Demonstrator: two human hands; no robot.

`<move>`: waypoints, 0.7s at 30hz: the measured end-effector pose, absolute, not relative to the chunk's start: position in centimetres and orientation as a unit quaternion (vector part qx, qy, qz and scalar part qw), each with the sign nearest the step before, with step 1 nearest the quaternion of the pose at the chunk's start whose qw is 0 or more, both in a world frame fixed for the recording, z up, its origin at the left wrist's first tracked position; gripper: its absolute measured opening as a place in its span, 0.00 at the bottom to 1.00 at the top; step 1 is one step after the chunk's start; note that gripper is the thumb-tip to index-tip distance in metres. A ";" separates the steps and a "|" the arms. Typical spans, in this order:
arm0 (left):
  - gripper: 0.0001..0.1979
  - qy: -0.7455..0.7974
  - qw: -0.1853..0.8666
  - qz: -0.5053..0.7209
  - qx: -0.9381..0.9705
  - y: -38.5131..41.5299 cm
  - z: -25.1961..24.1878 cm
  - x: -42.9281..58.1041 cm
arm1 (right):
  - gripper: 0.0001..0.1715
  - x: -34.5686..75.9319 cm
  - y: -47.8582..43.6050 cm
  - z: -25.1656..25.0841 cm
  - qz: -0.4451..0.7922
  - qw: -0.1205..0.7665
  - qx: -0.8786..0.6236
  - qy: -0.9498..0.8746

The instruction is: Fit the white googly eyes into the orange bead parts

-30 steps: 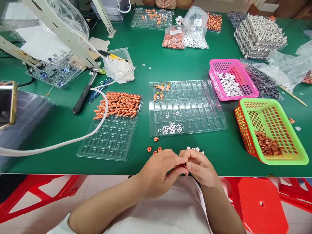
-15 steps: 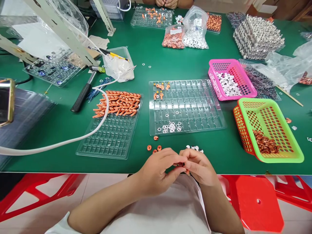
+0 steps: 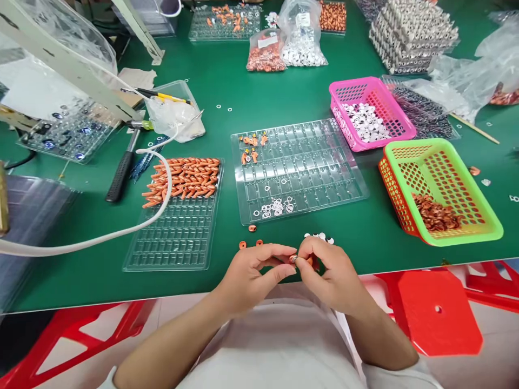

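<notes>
While the left hand (image 3: 259,273) pinches a small orange part (image 3: 293,259) between thumb and forefinger, the right hand (image 3: 330,270) meets it from the other side, fingertips right on the piece, all of it over the near edge of the table (image 3: 275,102)! More orange (image 3: 310,260) peeks from the right fingers; whether it's the same piece, I can't tell. Just beyond, orange discs (image 3: 242,245) sit past the left hand, black-and-white beads (image 3: 322,236) past the right. Next out, a wide clear tray (image 3: 324,178): orange pieces (image 3: 249,140) in its far left corner, white rings (image 3: 277,206) heaped near left. Over on the left, a smaller tray (image 3: 174,237) carries rows of orange pieces across its far half, with a hammer (image 3: 121,175) beside it. Out right, a green basket (image 3: 466,237) holds copper-coloured bits (image 3: 436,213), a pink basket (image 3: 344,129) white beads (image 3: 367,121).
</notes>
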State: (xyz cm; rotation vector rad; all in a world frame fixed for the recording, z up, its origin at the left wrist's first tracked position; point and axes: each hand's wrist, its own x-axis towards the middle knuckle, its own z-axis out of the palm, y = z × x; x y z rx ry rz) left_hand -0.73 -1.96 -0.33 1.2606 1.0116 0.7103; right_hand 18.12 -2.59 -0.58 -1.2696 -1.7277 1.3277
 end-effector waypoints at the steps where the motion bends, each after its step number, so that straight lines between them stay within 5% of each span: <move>1: 0.11 0.449 0.655 0.309 0.523 -2.0 -0.4 -0.7 | 0.09 18.1 -2.6 -0.6 0.484 0.301 -0.478 -0.668; 21: 0.07 0.515 0.569 0.351 0.536 -2.2 -1.5 0.0 | 0.09 17.7 -2.6 -1.4 0.463 0.308 -0.498 -0.665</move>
